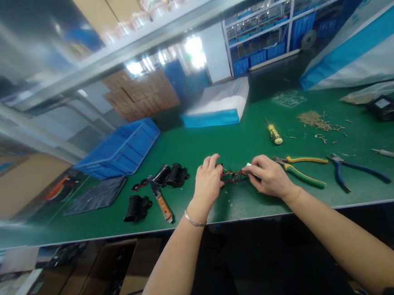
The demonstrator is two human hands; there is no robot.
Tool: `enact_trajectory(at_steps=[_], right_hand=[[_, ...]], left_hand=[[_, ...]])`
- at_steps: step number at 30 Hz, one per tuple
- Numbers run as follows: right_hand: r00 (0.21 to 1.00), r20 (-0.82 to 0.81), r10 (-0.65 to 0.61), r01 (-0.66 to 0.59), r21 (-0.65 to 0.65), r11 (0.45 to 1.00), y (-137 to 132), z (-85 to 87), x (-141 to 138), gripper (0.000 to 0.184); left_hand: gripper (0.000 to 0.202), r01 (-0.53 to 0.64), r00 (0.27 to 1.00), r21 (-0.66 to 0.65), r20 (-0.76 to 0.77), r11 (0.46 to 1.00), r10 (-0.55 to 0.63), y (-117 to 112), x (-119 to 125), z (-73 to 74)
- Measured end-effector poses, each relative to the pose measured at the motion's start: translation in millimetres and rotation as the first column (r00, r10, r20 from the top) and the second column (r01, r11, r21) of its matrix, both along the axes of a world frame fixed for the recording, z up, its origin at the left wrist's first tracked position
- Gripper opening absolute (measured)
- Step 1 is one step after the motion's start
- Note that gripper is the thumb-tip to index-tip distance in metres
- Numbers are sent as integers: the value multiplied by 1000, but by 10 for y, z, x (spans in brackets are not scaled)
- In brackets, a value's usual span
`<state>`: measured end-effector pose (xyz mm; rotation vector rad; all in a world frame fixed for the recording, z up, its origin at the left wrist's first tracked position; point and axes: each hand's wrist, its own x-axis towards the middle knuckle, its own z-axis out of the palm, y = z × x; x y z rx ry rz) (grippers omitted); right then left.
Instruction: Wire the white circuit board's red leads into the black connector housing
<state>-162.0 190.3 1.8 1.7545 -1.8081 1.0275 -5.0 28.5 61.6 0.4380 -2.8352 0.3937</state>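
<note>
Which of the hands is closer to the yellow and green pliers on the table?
Right. The right hand sits just left of the yellow and green pliers, by their head. The left hand is farther left, beyond the wire bundle both hands hold.

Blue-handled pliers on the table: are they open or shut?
Open: the blue-handled pliers lie with their two handles spread wide apart on the green table.

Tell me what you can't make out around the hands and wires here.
Head view, all three:
wire bundle: both ends hidden inside the left hand and right hand.
white piece in the right hand: too small to identify.
tan bits: too small and blurred.
</note>
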Motion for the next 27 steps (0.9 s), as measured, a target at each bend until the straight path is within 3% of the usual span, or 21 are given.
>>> enact_trajectory(at_steps=[5, 11, 15, 21, 25, 27], right_hand=[[999, 19, -50, 49, 80, 996, -30, -49, -46, 27], [964, -36, -262, 264, 89, 960, -112, -108, -108, 21], [945, -85, -315, 325, 145, 935, -113, -106, -76, 25], [941, -55, -333, 337, 213, 917, -92, -76, -28, 54], [931, -54, -362, 364, 231, 902, -104, -65, -7, 54], [915, -39, -401, 398, 236, 886, -107, -67, -6, 50]], left_hand=[[6, -4, 1000, 79, 20, 997, 3, -74, 35, -101], [7, -114, 993, 15, -28, 993, 114, -164, 89, -136], [23, -32, 998, 22, 47, 999, 31, -139, 150, -82], [36, 16, 990, -47, 137, 999, -9, -86, 209, -54], [33, 40, 989, -20, 144, 999, -36, -86, 197, -19], [41, 78, 985, 32, 154, 996, -82, -64, 197, 11]])
